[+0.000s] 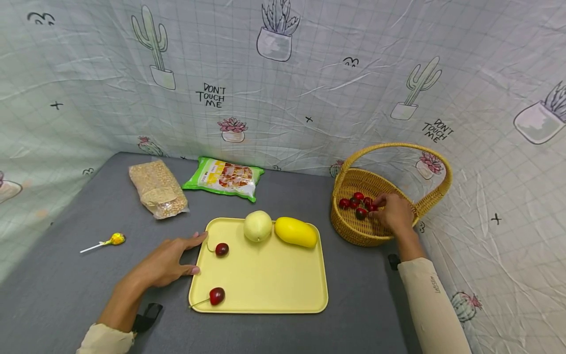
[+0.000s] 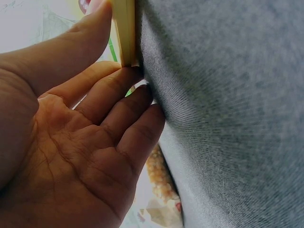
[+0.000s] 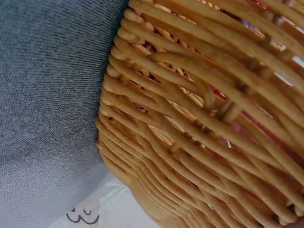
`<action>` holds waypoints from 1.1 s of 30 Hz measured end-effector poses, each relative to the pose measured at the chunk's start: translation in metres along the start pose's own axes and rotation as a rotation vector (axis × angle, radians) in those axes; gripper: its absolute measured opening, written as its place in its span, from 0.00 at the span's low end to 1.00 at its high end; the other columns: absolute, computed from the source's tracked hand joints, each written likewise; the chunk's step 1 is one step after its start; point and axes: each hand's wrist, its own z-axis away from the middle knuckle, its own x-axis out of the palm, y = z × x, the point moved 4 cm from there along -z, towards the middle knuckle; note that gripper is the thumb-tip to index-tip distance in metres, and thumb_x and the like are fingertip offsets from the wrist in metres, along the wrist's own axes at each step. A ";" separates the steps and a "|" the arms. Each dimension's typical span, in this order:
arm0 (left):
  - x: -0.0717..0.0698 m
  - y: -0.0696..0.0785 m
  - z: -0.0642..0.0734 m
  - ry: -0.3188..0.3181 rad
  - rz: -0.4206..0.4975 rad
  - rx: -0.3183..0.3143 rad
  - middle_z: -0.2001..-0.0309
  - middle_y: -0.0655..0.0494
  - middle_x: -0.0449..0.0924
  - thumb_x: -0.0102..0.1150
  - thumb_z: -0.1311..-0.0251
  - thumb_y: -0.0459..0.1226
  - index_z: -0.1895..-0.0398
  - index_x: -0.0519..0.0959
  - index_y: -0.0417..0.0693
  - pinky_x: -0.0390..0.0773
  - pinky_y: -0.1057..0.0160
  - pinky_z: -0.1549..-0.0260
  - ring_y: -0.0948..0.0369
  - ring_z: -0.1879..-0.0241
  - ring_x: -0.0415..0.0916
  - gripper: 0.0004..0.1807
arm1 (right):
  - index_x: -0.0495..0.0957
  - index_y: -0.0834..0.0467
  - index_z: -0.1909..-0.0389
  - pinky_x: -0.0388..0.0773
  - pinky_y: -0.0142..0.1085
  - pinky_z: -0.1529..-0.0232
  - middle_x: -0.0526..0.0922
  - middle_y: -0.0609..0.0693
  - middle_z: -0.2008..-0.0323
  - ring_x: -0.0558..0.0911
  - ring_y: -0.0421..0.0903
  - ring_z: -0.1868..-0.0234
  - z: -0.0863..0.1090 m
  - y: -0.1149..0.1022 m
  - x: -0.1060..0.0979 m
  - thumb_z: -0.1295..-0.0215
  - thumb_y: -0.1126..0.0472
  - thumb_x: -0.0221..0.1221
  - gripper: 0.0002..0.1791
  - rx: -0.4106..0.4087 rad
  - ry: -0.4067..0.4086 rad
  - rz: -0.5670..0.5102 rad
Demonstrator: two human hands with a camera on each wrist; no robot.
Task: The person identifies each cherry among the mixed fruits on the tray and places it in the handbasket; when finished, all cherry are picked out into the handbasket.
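Observation:
In the head view my left hand (image 1: 161,263) rests at the left edge of a yellow tray (image 1: 274,285), thumb and index finger touching its rim, the fingers fairly straight. On the tray lie two dark red cherries with stems, an upper cherry (image 1: 222,250) and a lower cherry (image 1: 216,296). A pale green round fruit (image 1: 258,226) and a yellow mango-like fruit (image 1: 296,232) sit along its far side. My right hand (image 1: 395,214) reaches into a wicker basket (image 1: 360,238), its thumb and index finger around a cherry (image 1: 373,207). Several other cherries (image 1: 360,213) lie there. Basket weave hides this hand in the right wrist view.
A lollipop (image 1: 117,239) lies on the grey table at the left. Behind it are a clear bag of tan grains (image 1: 156,187) and a green-edged food packet (image 1: 225,178). The basket's tall handle (image 1: 398,145) arches over my right hand. A printed cloth (image 1: 305,88) hangs behind.

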 end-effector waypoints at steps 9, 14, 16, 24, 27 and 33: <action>0.000 -0.001 -0.001 -0.005 -0.003 -0.010 0.24 0.27 0.64 0.79 0.42 0.43 0.19 0.66 0.43 0.71 0.28 0.34 0.28 0.26 0.66 0.49 | 0.87 0.56 0.53 0.79 0.64 0.52 0.92 0.59 0.49 0.83 0.68 0.44 -0.002 0.005 0.002 0.39 0.57 0.77 0.16 0.006 -0.008 -0.010; 0.000 -0.001 -0.001 -0.009 -0.012 -0.009 0.24 0.27 0.65 0.79 0.42 0.44 0.19 0.66 0.43 0.71 0.28 0.34 0.28 0.27 0.66 0.49 | 0.87 0.57 0.49 0.79 0.64 0.51 0.91 0.61 0.47 0.83 0.68 0.43 0.001 0.005 0.001 0.37 0.56 0.76 0.18 -0.004 0.002 -0.032; 0.000 0.000 -0.001 -0.010 -0.012 -0.011 0.24 0.27 0.65 0.79 0.42 0.44 0.19 0.66 0.44 0.71 0.28 0.34 0.29 0.26 0.66 0.49 | 0.87 0.58 0.48 0.79 0.64 0.50 0.90 0.62 0.46 0.83 0.68 0.43 0.003 0.004 -0.001 0.36 0.57 0.76 0.18 -0.014 0.020 -0.042; 0.000 0.000 -0.001 -0.011 -0.010 -0.010 0.24 0.27 0.64 0.79 0.42 0.43 0.19 0.66 0.43 0.71 0.28 0.34 0.28 0.26 0.65 0.49 | 0.86 0.61 0.47 0.79 0.62 0.49 0.89 0.64 0.47 0.85 0.65 0.51 0.013 -0.007 -0.012 0.35 0.59 0.75 0.19 -0.091 0.145 -0.116; 0.000 0.000 -0.001 -0.009 -0.010 -0.012 0.24 0.27 0.64 0.79 0.42 0.43 0.19 0.66 0.43 0.71 0.28 0.34 0.28 0.26 0.66 0.49 | 0.86 0.60 0.46 0.79 0.53 0.58 0.89 0.63 0.48 0.83 0.60 0.58 0.019 -0.014 -0.017 0.34 0.57 0.74 0.19 -0.117 0.176 -0.147; 0.000 0.000 -0.001 -0.012 -0.012 -0.016 0.24 0.27 0.64 0.79 0.42 0.43 0.19 0.66 0.43 0.71 0.28 0.34 0.28 0.27 0.66 0.49 | 0.89 0.57 0.49 0.71 0.37 0.67 0.91 0.58 0.55 0.81 0.54 0.65 0.037 -0.042 -0.028 0.38 0.59 0.77 0.18 -0.224 0.267 -0.232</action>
